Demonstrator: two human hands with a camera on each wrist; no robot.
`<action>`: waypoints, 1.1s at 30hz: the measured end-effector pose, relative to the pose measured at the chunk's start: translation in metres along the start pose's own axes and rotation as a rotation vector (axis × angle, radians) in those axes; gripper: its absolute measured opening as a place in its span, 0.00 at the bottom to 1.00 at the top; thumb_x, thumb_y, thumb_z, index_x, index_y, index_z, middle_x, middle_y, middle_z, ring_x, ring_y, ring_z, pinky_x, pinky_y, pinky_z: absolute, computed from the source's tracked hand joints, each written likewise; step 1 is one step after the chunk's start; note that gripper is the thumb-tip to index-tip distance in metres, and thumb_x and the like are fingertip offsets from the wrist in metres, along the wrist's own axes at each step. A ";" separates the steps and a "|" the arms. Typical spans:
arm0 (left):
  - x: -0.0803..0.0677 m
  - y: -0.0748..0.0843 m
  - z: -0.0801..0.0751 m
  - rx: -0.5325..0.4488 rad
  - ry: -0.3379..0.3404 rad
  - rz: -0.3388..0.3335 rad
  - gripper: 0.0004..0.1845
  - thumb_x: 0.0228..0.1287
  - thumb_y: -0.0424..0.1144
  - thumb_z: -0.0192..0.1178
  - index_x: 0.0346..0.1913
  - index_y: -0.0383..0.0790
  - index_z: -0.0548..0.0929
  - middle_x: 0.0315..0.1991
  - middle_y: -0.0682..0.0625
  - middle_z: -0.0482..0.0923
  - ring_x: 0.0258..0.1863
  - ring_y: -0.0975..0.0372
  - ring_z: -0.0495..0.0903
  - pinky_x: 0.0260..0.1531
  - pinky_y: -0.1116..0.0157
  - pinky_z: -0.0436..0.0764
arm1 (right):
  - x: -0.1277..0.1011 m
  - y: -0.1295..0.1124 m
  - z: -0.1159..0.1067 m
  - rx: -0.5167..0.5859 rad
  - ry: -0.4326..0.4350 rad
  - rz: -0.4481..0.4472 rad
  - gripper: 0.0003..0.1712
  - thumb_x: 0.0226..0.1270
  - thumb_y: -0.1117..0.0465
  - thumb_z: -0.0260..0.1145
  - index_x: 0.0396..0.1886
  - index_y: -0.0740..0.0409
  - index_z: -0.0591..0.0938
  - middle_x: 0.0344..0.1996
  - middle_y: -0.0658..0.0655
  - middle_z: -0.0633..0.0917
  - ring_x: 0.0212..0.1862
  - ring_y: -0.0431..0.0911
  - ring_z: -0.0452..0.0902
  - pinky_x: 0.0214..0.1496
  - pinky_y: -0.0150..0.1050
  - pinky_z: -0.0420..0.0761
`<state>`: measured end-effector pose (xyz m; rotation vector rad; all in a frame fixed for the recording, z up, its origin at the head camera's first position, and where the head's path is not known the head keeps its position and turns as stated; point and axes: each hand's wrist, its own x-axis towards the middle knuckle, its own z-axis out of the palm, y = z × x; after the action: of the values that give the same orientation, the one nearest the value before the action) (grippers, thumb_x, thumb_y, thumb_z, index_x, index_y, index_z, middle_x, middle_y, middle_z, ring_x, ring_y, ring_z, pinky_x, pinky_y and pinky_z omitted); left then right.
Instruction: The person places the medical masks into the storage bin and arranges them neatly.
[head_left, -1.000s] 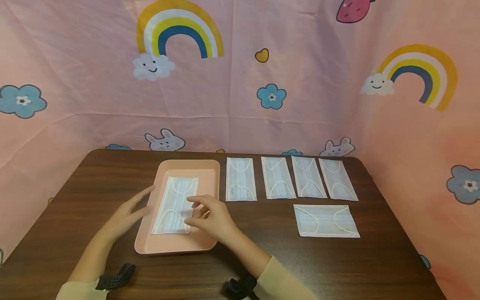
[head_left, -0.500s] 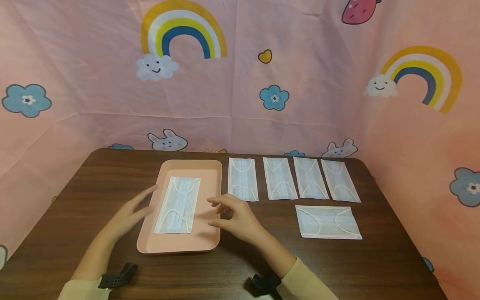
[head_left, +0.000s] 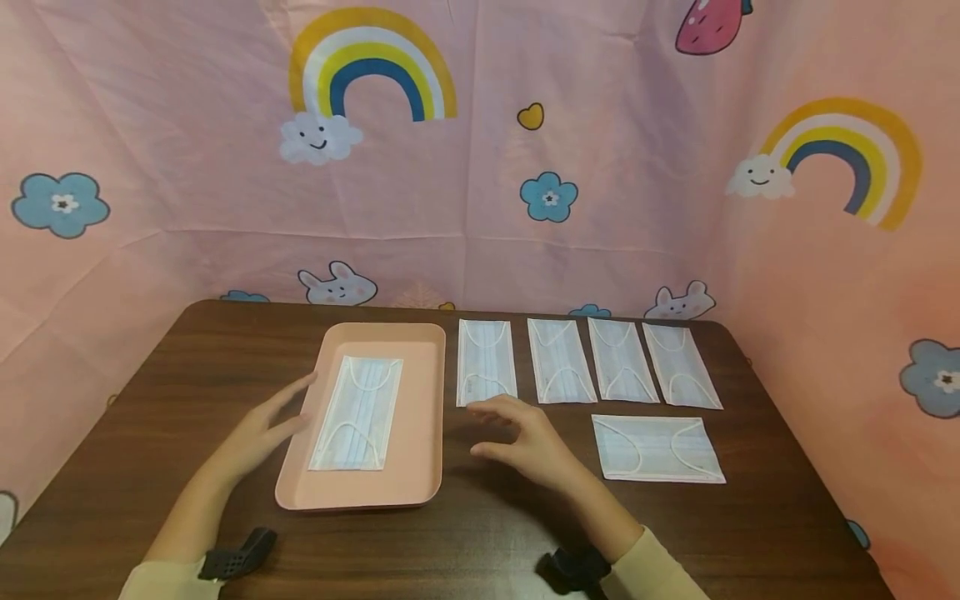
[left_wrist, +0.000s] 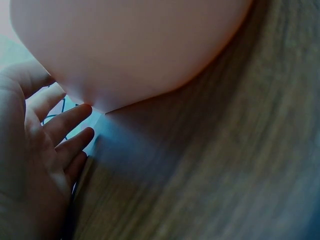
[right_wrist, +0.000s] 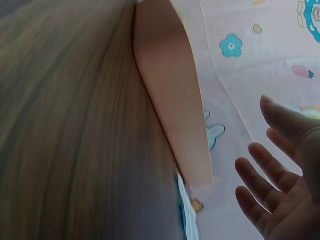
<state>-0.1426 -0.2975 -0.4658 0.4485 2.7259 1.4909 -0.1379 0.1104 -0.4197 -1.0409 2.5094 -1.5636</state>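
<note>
Left hand (flat) touches tray edge.

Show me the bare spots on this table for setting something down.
Bare wood lies left of the pink tray beyond the left hand, along the near edge below the tray, and at the front right below the sideways mask. The far right is crowded: a row of four masks, with the right hand hovering beside the tray.

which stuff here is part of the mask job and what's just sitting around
In hand: pink tray, mask in the tray, five masks on the table, left hand, right hand.
Lying about: wooden table, cartoon backdrop.
</note>
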 end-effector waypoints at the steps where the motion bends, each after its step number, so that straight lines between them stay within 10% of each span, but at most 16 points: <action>1: 0.000 0.000 0.000 -0.001 0.002 0.000 0.32 0.68 0.38 0.57 0.73 0.41 0.60 0.71 0.35 0.55 0.67 0.35 0.50 0.57 0.31 0.51 | -0.002 0.002 -0.003 -0.007 0.004 0.004 0.29 0.51 0.59 0.76 0.55 0.56 0.81 0.46 0.56 0.83 0.48 0.51 0.78 0.50 0.50 0.77; 20: -0.001 -0.004 0.000 0.010 0.008 -0.003 0.32 0.68 0.39 0.58 0.73 0.45 0.61 0.71 0.37 0.57 0.67 0.38 0.53 0.58 0.34 0.54 | -0.044 -0.005 -0.071 -0.123 0.053 0.081 0.25 0.52 0.71 0.74 0.53 0.64 0.80 0.48 0.61 0.82 0.52 0.57 0.76 0.53 0.58 0.74; 33: -0.001 -0.004 0.001 0.026 0.005 -0.014 0.32 0.69 0.40 0.57 0.73 0.43 0.60 0.71 0.35 0.56 0.67 0.37 0.53 0.57 0.33 0.53 | -0.075 0.053 -0.103 -0.172 0.045 0.127 0.29 0.54 0.62 0.74 0.57 0.59 0.79 0.53 0.53 0.80 0.57 0.48 0.73 0.58 0.49 0.72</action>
<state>-0.1425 -0.2990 -0.4697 0.4250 2.7497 1.4568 -0.1421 0.2472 -0.4346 -0.8493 2.7200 -1.3745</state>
